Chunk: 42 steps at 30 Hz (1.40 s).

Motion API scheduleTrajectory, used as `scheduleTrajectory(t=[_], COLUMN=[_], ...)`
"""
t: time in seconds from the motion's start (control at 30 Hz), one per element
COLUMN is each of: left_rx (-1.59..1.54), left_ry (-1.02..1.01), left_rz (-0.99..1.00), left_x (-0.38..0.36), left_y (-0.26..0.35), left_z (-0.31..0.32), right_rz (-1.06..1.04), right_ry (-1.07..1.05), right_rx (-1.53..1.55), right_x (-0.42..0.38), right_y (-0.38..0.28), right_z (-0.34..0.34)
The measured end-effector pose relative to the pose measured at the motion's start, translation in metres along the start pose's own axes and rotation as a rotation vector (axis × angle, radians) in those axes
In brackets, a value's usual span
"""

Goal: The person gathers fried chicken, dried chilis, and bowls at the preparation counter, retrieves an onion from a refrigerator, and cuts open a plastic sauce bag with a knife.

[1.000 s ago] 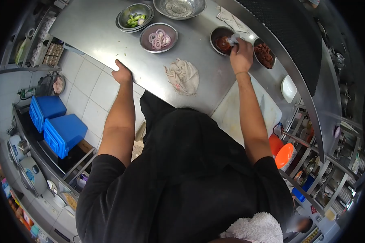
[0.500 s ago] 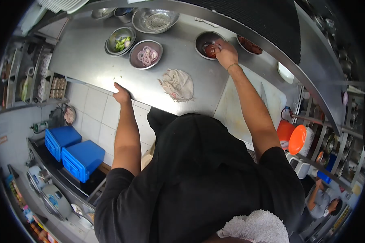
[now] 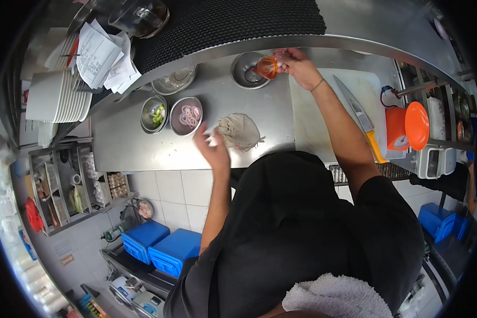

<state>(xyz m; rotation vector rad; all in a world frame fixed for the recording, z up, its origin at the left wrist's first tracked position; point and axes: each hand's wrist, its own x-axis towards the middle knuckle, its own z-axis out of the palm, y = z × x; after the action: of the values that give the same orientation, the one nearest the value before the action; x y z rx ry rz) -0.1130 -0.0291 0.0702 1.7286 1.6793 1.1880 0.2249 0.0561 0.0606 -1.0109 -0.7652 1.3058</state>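
Observation:
My right hand (image 3: 302, 70) pinches the top of a small clear plastic bag of red-orange sauce (image 3: 266, 68). The bag hangs over the right rim of a steel bowl (image 3: 238, 69), whose inside is mostly bare metal. Slightly blurred, my left hand (image 3: 215, 151) is raised above the counter with fingers apart. Close to it are a crumpled beige cloth (image 3: 241, 132) and a steel bowl of sliced onion rings (image 3: 188, 115). Left of the onions, another bowl holds chopped green pieces (image 3: 157, 114).
A yellow-handled knife (image 3: 361, 117) lies on the white cutting board (image 3: 323, 124) at right. A larger steel bowl (image 3: 175, 79) stands partly under the overhead shelf (image 3: 238, 45). Stacked plates (image 3: 55, 100) and paper slips (image 3: 98, 58) are at upper left. An orange scale (image 3: 397, 127) stands at right.
My right hand has lifted the sauce bag out of the bowl. My left hand has left the counter's edge and moved toward the cloth. The camera view has shifted, showing more shelf.

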Motion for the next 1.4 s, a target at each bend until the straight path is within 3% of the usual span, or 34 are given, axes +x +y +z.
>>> scheduleTrajectory(t=[0.07, 0.17, 0.3, 0.5, 0.77, 1.17, 1.27, 1.3, 1.4], left_rx=[0.018, -0.023, -0.515, -0.767, -0.71, -0.557, -0.524, -0.493, -0.053], left_ry=[-0.136, -0.306, -0.538, -0.768, -0.616, -0.503, -0.522, -0.53, -0.466], left_rz=[0.274, 0.419, 0.04, -0.127, -0.113, 0.083, 0.1, 0.099, 0.366], left_x=[0.014, 0.033, 0.055, 0.056, 0.053, 0.084, 0.09, 0.092, 0.107], left_y=[0.029, 0.074, 0.103, 0.116, 0.121, 0.125, 0.136, 0.141, 0.144], left_z=[0.024, 0.049, 0.077, 0.077, 0.068, 0.064, 0.063, 0.062, 0.056], right_rz=[-0.002, -0.011, -0.076, -0.138, -0.029, 0.074, 0.103, 0.122, 0.098], right_ry=[-0.027, -0.148, -0.177, -0.203, -0.117, -0.111, -0.193, -0.127, 0.02], right_rx=[0.049, 0.13, 0.298, 0.626, 0.802, 0.593, 0.472, 0.348, -0.002], right_x=[-0.013, -0.024, -0.034, -0.053, -0.07, -0.063, -0.061, -0.06, -0.053], right_y=[-0.011, -0.025, -0.04, -0.038, -0.01, 0.005, 0.002, -0.002, -0.015], right_z=[0.001, -0.002, -0.001, -0.003, 0.017, 0.025, 0.022, 0.024, 0.028])
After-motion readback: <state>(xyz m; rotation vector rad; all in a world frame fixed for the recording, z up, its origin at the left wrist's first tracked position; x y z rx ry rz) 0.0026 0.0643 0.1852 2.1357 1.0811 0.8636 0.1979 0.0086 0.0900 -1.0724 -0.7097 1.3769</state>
